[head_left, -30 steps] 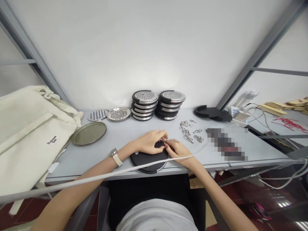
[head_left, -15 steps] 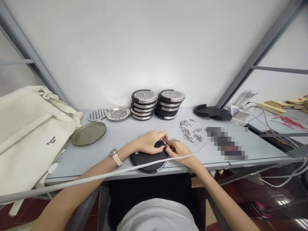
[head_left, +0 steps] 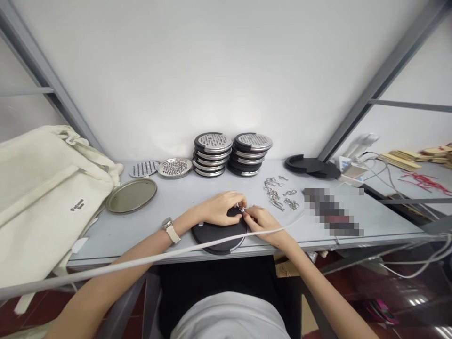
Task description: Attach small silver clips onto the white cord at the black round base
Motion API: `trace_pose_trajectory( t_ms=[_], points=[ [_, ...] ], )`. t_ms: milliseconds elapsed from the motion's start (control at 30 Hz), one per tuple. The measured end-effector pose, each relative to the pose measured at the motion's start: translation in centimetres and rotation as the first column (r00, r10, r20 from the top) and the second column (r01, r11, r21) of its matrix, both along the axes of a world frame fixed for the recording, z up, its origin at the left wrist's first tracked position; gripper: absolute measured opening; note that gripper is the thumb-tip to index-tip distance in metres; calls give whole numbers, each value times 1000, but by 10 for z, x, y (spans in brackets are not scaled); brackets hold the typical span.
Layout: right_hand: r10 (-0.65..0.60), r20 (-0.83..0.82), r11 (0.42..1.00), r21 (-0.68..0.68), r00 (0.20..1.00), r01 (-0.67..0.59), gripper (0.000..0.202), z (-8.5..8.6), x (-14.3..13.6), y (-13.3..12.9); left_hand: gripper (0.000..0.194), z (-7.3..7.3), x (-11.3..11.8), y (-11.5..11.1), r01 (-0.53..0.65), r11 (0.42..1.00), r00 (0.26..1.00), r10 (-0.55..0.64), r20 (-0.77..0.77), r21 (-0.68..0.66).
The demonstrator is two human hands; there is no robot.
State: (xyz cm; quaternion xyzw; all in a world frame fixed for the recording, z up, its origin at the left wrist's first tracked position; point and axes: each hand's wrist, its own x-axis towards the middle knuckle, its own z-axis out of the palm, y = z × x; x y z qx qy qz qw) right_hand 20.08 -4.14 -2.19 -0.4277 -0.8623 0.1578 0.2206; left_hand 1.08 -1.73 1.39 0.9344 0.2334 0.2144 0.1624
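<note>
A round black disc (head_left: 219,238) lies at the table's front edge, partly under my hands. My left hand (head_left: 223,208) rests over its upper part, thumb and fingers pinched on a small metal clip (head_left: 241,210). Close against it on the right, my right hand (head_left: 262,223) has its fingertips pressed together at the same clip; what they grip is too small to make out. Several silvery metal clips (head_left: 272,193) lie in a loose group beyond my right hand. Two stacks of black-rimmed grater discs, a left one (head_left: 213,155) and a right one (head_left: 250,155), stand by the wall.
Two loose grater plates (head_left: 175,167) and an olive round lid (head_left: 131,195) lie left of the stacks. A cream bag (head_left: 45,197) covers the table's left end. Black holders (head_left: 307,165) lie back right. A white cable (head_left: 148,258) crosses in front of my forearms.
The fingers of my right hand have closed up slightly at the clip. Otherwise the hands and disc stay in place, and the view has shifted a little.
</note>
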Motion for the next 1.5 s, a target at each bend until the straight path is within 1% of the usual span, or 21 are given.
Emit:
trace_pose_trajectory(
  t_ms=[133, 300, 533, 767, 933, 1133, 1333, 1500],
  points=[
    [-5, 23, 1000, 0, 1000, 5, 35, 0, -1, 0, 16, -2, 0, 1, -7, 1000, 1000, 7, -2, 27],
    [-6, 5, 1000, -1, 1000, 6, 39, 0, -1, 0, 14, -3, -1, 2, -7, 999, 1000, 7, -4, 46],
    [-70, 14, 998, 4, 997, 70, 40, -5, -1, 1, 14, -3, 0, 3, -14, 999, 1000, 15, -22, 38],
    [-82, 58, 994, 79, 995, 77, 42, -6, -4, 4, 11, -5, -1, 4, -7, 995, 1000, 9, -19, 95],
    [-98, 18, 993, 63, 995, 97, 41, -4, -4, 4, 10, -5, -1, 4, -15, 994, 999, 20, -41, 110],
    [-33, -28, 999, -12, 999, 33, 39, -3, -1, 6, 10, -4, -1, 4, -17, 992, 998, 25, -65, 126],
    [-23, -37, 1000, 12, 999, 23, 38, -7, -1, 7, 16, -6, -1, 6, -34, 986, 998, 41, -43, 161],
    [-14, -22, 1000, 19, 1000, 14, 39, -9, -1, 9, 14, -7, -2, 9, -59, 983, 996, 69, -52, 176]
  ],
)
